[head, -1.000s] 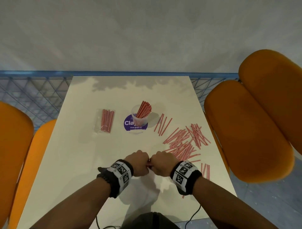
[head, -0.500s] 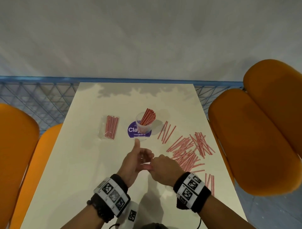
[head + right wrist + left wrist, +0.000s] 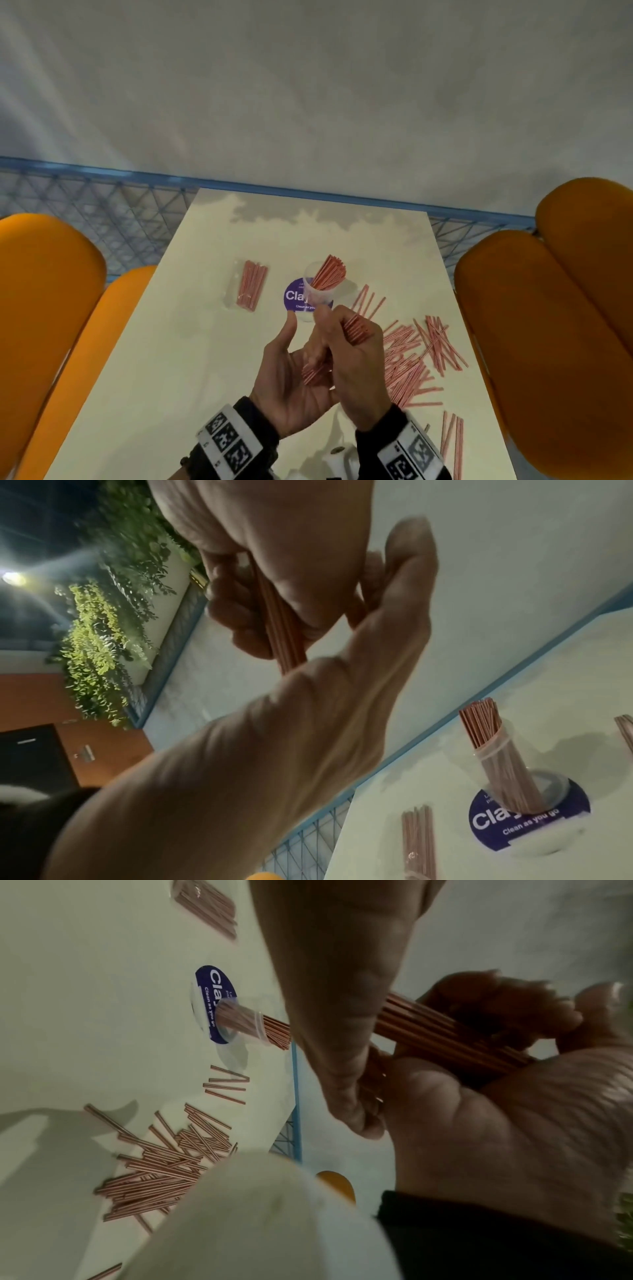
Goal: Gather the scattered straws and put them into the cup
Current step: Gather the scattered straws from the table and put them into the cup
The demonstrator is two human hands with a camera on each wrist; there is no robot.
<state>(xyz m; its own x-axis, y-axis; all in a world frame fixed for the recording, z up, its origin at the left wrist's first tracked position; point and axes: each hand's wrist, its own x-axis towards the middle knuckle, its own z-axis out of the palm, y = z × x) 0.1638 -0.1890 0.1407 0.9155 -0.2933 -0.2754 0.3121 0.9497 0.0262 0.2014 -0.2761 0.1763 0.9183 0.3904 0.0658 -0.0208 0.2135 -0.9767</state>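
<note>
Straws lay in several groups on the bench [image 3: 144, 359]: one bundle [image 3: 354, 330] in the hands, one bunch [image 3: 329, 274] standing tilted in the single clear cup [image 3: 313, 294], one packet of straws [image 3: 251, 285] in clear wrap left of the cup, three or four loose ones [image 3: 368, 301] just right of it, a tangled heap [image 3: 411, 356] farther right, too crossed to count, and about three more [image 3: 452, 435] at the near right edge, partly cut off. The cup stood on a purple round sticker [image 3: 294, 296], its lettering half hidden. The right hand [image 3: 356, 370] had its fingers curled round the bundle, whose middle was hidden inside the fist. The left hand [image 3: 291, 380] lay palm-up beneath it, thumb raised; its fingers [image 3: 507, 1007] curled round the bundle's lower end. Both hands were near the cup, on its near side, above the bench. Two orange chairs [image 3: 548, 325] flanked the bench, both cut off by the frame. Wrist-camera views were blurred.
</note>
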